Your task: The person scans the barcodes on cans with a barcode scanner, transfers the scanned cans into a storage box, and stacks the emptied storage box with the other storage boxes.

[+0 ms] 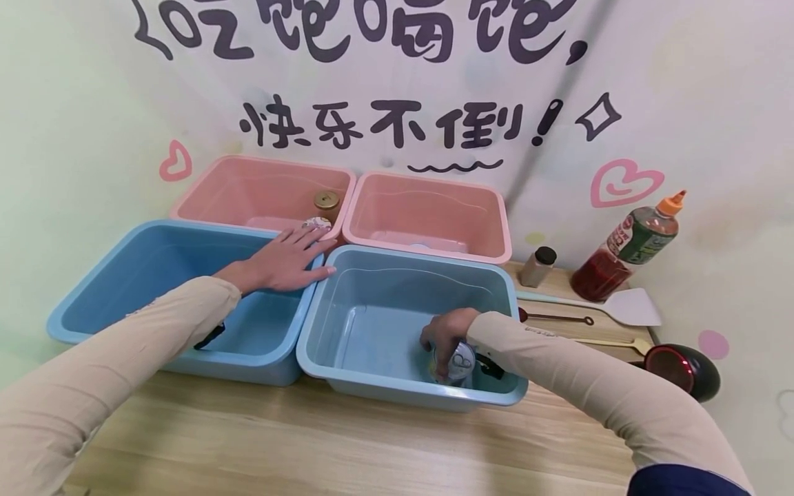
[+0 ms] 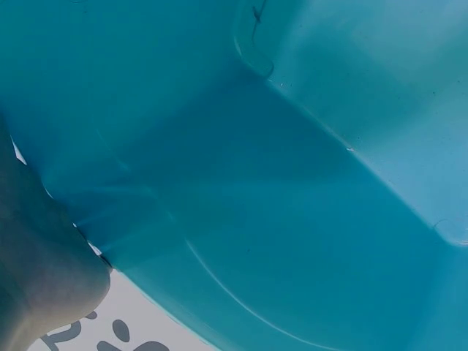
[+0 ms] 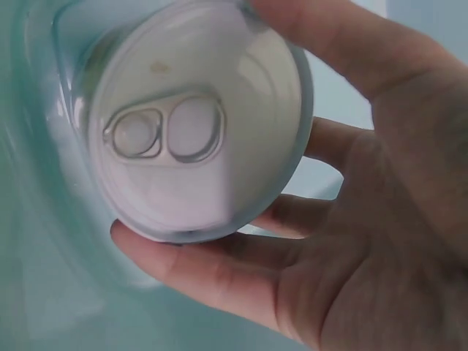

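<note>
My right hand reaches into the right blue bin and grips a can near its front right corner. In the right wrist view, the thumb and fingers curl round the can, which has a silvery pull-tab lid. My left hand lies with fingers extended over the back right rim of the left blue bin, close to the left pink bin. The left wrist view shows the inside of a blue bin, with part of that hand at the left edge.
Inside the left pink bin are a gold-lidded can and another round-topped item, partly hidden. The right pink bin stands beside it. To the right are a small jar, a sauce bottle, a white spatula and a black ladle.
</note>
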The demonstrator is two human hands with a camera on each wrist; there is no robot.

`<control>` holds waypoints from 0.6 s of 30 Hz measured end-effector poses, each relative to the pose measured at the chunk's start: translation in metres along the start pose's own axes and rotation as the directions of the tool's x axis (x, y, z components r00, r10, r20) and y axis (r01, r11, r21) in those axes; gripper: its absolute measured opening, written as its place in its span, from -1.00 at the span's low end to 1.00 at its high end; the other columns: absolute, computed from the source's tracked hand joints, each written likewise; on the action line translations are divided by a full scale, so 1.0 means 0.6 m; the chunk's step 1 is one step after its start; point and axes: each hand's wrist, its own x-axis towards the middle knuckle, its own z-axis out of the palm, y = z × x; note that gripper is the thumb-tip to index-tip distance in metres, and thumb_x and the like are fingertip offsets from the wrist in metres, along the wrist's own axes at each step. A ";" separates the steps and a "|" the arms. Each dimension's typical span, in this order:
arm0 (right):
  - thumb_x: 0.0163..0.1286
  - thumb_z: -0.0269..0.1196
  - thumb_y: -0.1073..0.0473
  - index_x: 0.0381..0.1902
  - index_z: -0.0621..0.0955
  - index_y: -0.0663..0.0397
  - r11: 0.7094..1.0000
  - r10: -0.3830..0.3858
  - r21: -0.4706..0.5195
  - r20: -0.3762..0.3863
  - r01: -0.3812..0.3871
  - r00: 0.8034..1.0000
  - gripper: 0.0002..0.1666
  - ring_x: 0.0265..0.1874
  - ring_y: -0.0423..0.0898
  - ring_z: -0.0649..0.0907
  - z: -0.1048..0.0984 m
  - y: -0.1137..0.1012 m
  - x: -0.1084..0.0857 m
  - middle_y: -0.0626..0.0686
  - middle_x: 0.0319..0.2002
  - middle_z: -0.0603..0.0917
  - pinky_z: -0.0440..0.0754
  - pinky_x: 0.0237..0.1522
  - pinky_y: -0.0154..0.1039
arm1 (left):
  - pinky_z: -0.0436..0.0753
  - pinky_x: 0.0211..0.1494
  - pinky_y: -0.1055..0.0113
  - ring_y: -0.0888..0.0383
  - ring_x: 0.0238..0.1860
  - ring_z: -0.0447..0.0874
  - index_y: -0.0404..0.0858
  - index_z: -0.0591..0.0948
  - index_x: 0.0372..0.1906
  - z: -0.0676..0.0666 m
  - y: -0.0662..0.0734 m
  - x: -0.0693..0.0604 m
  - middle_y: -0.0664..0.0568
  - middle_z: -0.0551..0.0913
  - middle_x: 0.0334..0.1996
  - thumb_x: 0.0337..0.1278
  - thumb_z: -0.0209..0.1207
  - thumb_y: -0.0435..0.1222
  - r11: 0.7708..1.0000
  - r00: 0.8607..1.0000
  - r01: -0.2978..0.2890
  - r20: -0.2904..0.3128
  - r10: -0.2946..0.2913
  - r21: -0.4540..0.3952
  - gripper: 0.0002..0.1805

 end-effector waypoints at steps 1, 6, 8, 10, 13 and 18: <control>-0.09 0.63 0.04 0.16 0.59 -0.12 1.000 0.002 0.003 -0.002 -0.002 1.000 -0.21 -0.04 -0.03 0.56 0.000 -0.001 0.001 -0.04 -0.07 0.54 0.64 0.09 -0.03 | -0.15 0.59 -0.28 -0.28 0.61 -0.17 -0.14 0.11 0.59 0.000 0.000 0.000 -0.19 -0.01 0.61 0.41 -0.09 0.19 1.000 1.000 0.000 0.000 0.000 -0.001 -0.18; -0.10 0.63 0.05 0.20 0.57 -0.13 0.999 0.009 -0.033 -0.029 -0.010 1.000 -0.16 -0.01 -0.02 0.53 -0.003 -0.001 0.008 -0.04 -0.02 0.54 0.60 0.15 0.01 | -0.15 0.59 -0.29 -0.29 0.61 -0.16 -0.15 0.12 0.58 -0.001 0.001 -0.001 -0.21 0.00 0.61 0.41 -0.09 0.18 1.000 1.000 -0.002 -0.002 0.002 -0.006 -0.19; -0.09 0.62 0.04 0.21 0.57 -0.13 0.999 0.016 -0.038 -0.037 -0.017 0.999 -0.16 -0.01 -0.02 0.53 -0.003 0.001 0.009 -0.04 -0.01 0.54 0.59 0.16 0.02 | -0.15 0.59 -0.29 -0.29 0.61 -0.17 -0.15 0.11 0.59 -0.001 0.002 -0.002 -0.21 0.00 0.61 0.41 -0.09 0.18 1.000 1.000 -0.001 -0.001 0.001 -0.007 -0.19; -0.06 0.61 0.04 0.21 0.57 -0.13 0.999 0.023 -0.026 -0.036 -0.024 0.999 -0.19 -0.01 -0.01 0.53 -0.003 0.002 0.009 -0.03 -0.02 0.56 0.59 0.16 0.03 | -0.15 0.59 -0.29 -0.28 0.61 -0.17 -0.14 0.11 0.59 -0.002 0.002 -0.002 -0.21 -0.01 0.61 0.41 -0.10 0.19 1.000 1.000 0.000 0.001 0.000 -0.007 -0.18; -0.03 0.59 0.03 0.22 0.57 -0.11 0.999 0.040 0.016 -0.032 -0.039 0.999 -0.20 -0.01 -0.01 0.56 0.000 0.003 0.005 -0.01 -0.03 0.59 0.59 0.17 0.05 | -0.16 0.59 -0.27 -0.28 0.62 -0.19 -0.13 0.10 0.59 -0.003 0.002 -0.003 -0.19 -0.02 0.61 0.41 -0.11 0.20 1.000 1.000 0.002 0.004 -0.002 -0.009 -0.18; 0.01 0.58 -0.01 0.23 0.56 -0.12 0.998 0.057 0.037 -0.050 -0.056 0.997 -0.21 -0.02 -0.01 0.55 0.006 0.000 -0.007 -0.03 -0.02 0.58 0.57 0.20 0.05 | -0.16 0.60 -0.25 -0.27 0.62 -0.20 -0.11 0.09 0.60 -0.002 0.001 -0.004 -0.17 -0.02 0.62 0.41 -0.13 0.22 1.000 1.000 0.003 0.006 -0.003 -0.004 -0.17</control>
